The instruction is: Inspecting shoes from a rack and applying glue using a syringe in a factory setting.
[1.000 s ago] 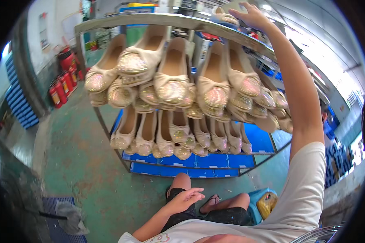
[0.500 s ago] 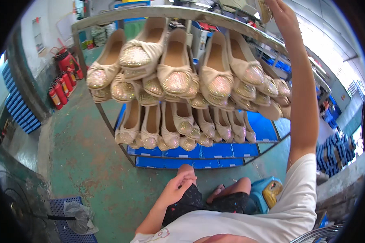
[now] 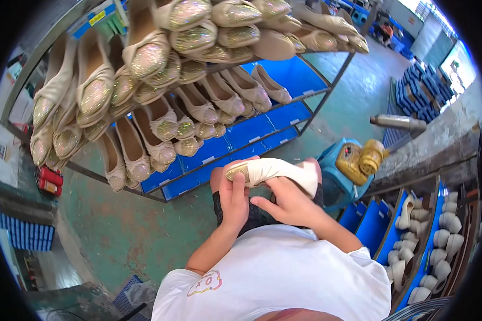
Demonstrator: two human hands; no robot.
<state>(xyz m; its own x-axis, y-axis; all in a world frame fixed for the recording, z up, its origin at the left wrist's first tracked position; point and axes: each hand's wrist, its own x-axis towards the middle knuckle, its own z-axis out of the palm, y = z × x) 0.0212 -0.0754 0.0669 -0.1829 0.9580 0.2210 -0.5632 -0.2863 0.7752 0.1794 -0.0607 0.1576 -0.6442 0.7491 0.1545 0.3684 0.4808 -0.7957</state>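
A cream flat shoe (image 3: 273, 168) with a glittery toe and a knotted band lies across both my hands, above my lap. My left hand (image 3: 234, 199) grips the toe end, its thumb on the glitter. My right hand (image 3: 290, 202) holds the shoe along its near side; its fingers go behind the upper and their tips are hidden. In front, similar glittery flats (image 3: 149, 56) sit piled along the upper level of a metal rack (image 3: 334, 80), with more flats (image 3: 203, 111) on the level below.
Blue shelf boards (image 3: 241, 144) form the rack's lower levels. On the right stand a blue-and-yellow machine (image 3: 340, 166) with a metal nozzle (image 3: 396, 123) and slanted blue shelves (image 3: 372, 224) holding pale shoes (image 3: 404, 251). Red fire extinguishers (image 3: 49, 179) are at the left.
My right hand has come down from above the rack to my lap, and a flat shoe is now between both hands. My view has turned to the right.
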